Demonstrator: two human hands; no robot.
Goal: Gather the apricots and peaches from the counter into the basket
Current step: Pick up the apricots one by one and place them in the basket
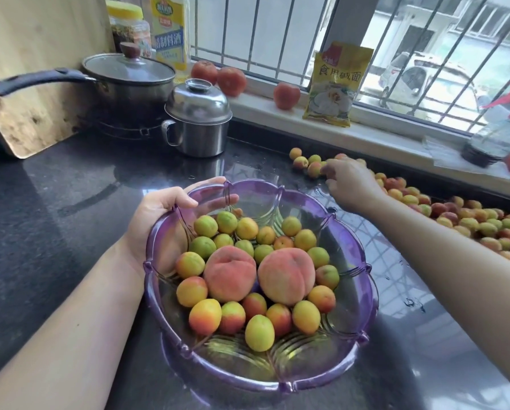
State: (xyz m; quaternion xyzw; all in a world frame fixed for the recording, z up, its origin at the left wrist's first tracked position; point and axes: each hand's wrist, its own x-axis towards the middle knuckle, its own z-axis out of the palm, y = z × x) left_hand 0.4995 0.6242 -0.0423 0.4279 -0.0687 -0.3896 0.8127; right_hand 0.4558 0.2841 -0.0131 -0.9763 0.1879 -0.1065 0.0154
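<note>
Nearest, a purple see-through basket point(363, 294) sits on the dark counter point(55, 202) close to its front edge, holding two peaches point(230, 273) side by side among many small apricots point(259, 332). At the basket's far-left rim the left hand point(159, 214) grips it, thumb curled over the edge and fingers spread beneath, showing through the plastic. Beyond the basket, the right hand point(348, 182) reaches to the counter's back edge, its fingers curled down among loose apricots point(314, 168); it seems to pinch one, though the fingertips are hidden. More apricots point(469, 220) trail along the back edge toward the right corner. Farther back-left stand a lidded steel pot point(197, 125) and a saucepan point(126, 81), with tomatoes point(231, 81) on the windowsill point(265, 109)
</note>
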